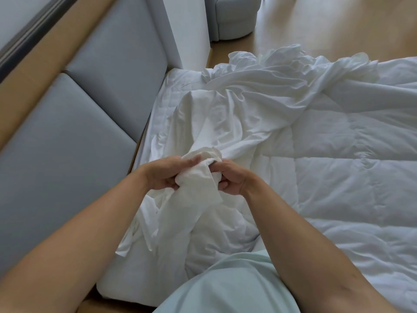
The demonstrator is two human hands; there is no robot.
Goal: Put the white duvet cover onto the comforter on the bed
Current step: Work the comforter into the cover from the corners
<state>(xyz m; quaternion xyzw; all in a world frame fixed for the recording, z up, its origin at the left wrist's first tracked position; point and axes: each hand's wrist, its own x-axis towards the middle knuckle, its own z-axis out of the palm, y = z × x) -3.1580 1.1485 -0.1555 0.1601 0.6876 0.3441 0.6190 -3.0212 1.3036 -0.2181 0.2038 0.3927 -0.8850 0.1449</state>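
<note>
- The left hand is closed on a bunched corner of the white duvet cover, thumb laid along the top of the wad and fingers curled beneath it.
- The right hand grips the same bunch from the other side — its fingertips are tucked into the folds, so the two hands sit just beside each other with only cloth between them.
- From the gripped wad, a loose tail of the cover hangs down between the forearms and drapes onto the bedding below.
- The rest of the duvet cover lies crumpled on the bed, running away from the hands in twisted folds toward the far edge of the mattress, where it heaps up in a rumpled pile near the floor.
- The comforter is spread flat over the bed to the right of the hands, its quilted squares showing; the cover rests on top of its left part and is not yet around it.
- Left of the bedding stands the padded grey headboard, framed in light wood, with the mattress edge touching its base.
- Beyond the bed, a white wall panel and a pale rounded armchair stand on the wooden floor.
- At the bottom edge, the person's pale green clothing shows between the two bare forearms.
</note>
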